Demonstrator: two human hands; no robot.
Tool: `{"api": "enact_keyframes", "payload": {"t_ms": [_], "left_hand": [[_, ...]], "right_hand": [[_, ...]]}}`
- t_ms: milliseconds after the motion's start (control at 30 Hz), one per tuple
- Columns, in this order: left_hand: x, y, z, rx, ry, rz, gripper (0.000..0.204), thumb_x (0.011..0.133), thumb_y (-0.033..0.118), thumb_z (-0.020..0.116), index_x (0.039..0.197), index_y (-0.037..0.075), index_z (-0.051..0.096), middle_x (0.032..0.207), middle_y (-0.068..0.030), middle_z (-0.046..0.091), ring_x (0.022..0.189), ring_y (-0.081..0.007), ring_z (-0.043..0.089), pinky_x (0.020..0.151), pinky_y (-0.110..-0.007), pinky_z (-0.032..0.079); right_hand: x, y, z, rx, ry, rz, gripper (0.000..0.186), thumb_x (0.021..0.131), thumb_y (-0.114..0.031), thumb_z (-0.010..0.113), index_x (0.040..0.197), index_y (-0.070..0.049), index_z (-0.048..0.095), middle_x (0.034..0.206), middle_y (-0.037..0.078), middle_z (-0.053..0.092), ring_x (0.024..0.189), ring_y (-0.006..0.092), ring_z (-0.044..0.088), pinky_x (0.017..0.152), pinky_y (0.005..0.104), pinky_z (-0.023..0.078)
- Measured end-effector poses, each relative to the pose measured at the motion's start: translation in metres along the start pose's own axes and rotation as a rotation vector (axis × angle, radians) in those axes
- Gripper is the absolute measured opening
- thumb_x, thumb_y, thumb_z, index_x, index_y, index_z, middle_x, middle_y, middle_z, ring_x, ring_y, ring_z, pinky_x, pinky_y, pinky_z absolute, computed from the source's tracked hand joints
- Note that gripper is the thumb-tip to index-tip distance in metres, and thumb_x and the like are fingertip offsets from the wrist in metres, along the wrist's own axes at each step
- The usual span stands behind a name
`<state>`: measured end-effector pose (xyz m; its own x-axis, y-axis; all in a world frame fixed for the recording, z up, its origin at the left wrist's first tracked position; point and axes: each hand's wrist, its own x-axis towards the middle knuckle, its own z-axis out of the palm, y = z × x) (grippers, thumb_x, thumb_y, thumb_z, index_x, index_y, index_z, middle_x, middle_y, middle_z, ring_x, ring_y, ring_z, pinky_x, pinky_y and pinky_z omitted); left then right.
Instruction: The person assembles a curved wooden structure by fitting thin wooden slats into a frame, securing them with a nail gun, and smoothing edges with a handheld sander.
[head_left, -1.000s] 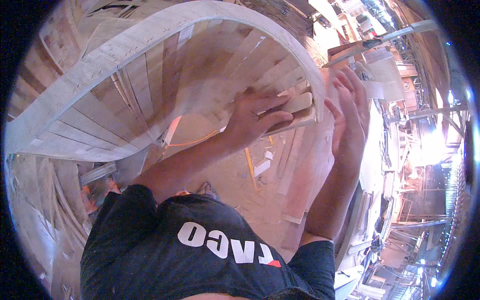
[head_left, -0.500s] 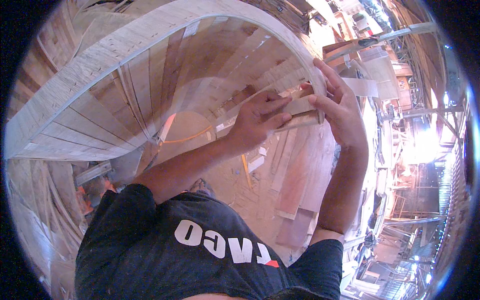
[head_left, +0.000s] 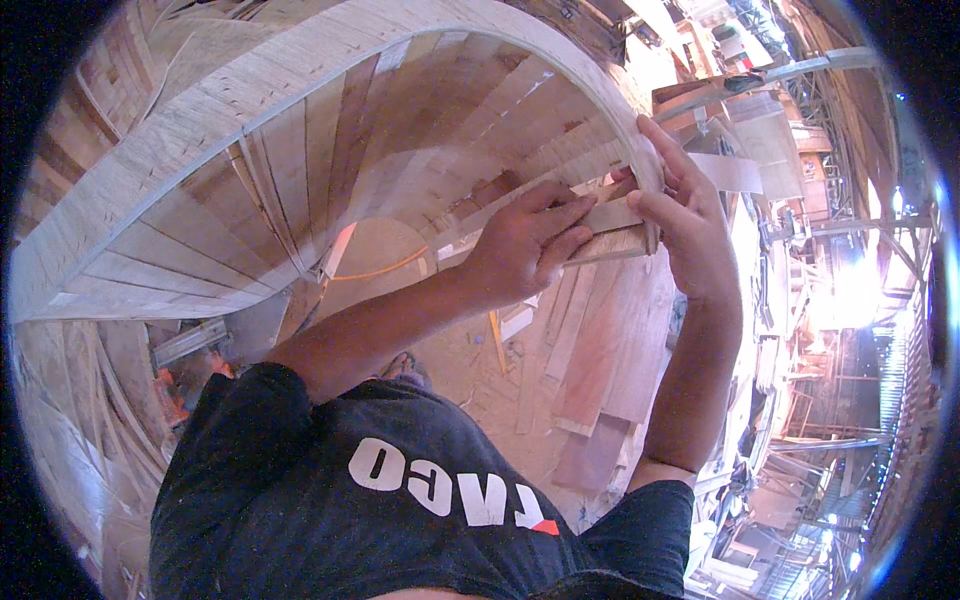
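Firmly, a pale wooden strip [head_left: 612,214] pinched in the left hand's [head_left: 530,243] curled fingers at the right end of a curved wooden frame [head_left: 300,76], the frame's rim clasped by the half-closed right hand [head_left: 690,222], planks [head_left: 588,375] strewn below the frame.

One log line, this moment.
left hand: holding pale wooden strip | right hand: on curved wooden rim | rest: planks on floor

The wooden frame [head_left: 230,105] is on the far side, and the right hand [head_left: 685,222] is on its right end. The left hand [head_left: 520,248] is further left, with a wood strip [head_left: 614,211] between both hands. Nearer, boards [head_left: 590,370] lie on the floor [head_left: 465,400].
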<state>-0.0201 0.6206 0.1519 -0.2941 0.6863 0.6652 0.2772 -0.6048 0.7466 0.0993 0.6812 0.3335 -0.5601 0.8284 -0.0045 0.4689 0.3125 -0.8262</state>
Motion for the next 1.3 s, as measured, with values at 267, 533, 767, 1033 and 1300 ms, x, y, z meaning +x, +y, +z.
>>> {"api": "enact_keyframes", "payload": {"t_ms": [267,533,767,1033,1300], "left_hand": [[0.007,0.004,-0.007,0.138,-0.128,0.007,0.039,0.094,0.018,0.071,0.131,0.004,0.068,0.119,-0.0209,0.067,0.107,-0.0369,0.064,0.094,-0.046,0.05],[0.012,0.014,-0.007,0.002,-0.017,0.051,0.042,0.093,0.009,0.072,0.135,0.008,0.066,0.104,-0.0153,0.066,0.091,-0.0312,0.067,0.078,-0.04,0.056],[0.008,-0.005,-0.005,-0.08,-0.125,0.189,0.058,0.088,0.007,0.074,0.143,0.007,0.06,0.122,-0.0166,0.066,0.111,-0.0323,0.065,0.092,-0.042,0.055],[0.006,0.011,-0.011,-0.011,-0.077,0.216,0.072,0.079,0.014,0.083,0.146,0.006,0.056,0.123,-0.0187,0.066,0.106,-0.0348,0.069,0.09,-0.04,0.058],[0.006,0.016,-0.006,0.045,-0.09,0.212,0.075,0.075,0.005,0.081,0.146,0.01,0.057,0.123,-0.0182,0.066,0.1,-0.0333,0.07,0.08,-0.039,0.06]], "right_hand": [[0.001,0.004,-0.003,-0.16,0.023,0.009,0.072,0.084,-0.008,0.064,0.154,-0.002,0.046,0.119,0.011,0.068,0.102,0.0138,0.064,0.082,0.0239,0.051],[-0.01,0.009,-0.022,0.396,-0.025,0.11,0.071,0.088,-0.025,0.066,0.154,-0.006,0.047,0.124,0.007,0.065,0.111,0.0158,0.059,0.091,0.0329,0.048],[-0.001,0.003,-0.023,-0.065,-0.009,0.081,0.074,0.088,-0.026,0.07,0.152,0.002,0.046,0.119,0.01,0.066,0.101,0.0143,0.062,0.075,0.028,0.051],[0.004,0.0,-0.019,-0.065,-0.034,0.019,0.078,0.084,-0.019,0.077,0.15,0.009,0.045,0.123,0.017,0.067,0.092,0.0188,0.069,0.073,0.0305,0.056],[0.008,-0.009,-0.017,-0.228,-0.101,-0.06,0.076,0.076,-0.018,0.079,0.141,0.011,0.053,0.108,0.016,0.072,0.091,0.0175,0.069,0.075,0.031,0.056]]}}
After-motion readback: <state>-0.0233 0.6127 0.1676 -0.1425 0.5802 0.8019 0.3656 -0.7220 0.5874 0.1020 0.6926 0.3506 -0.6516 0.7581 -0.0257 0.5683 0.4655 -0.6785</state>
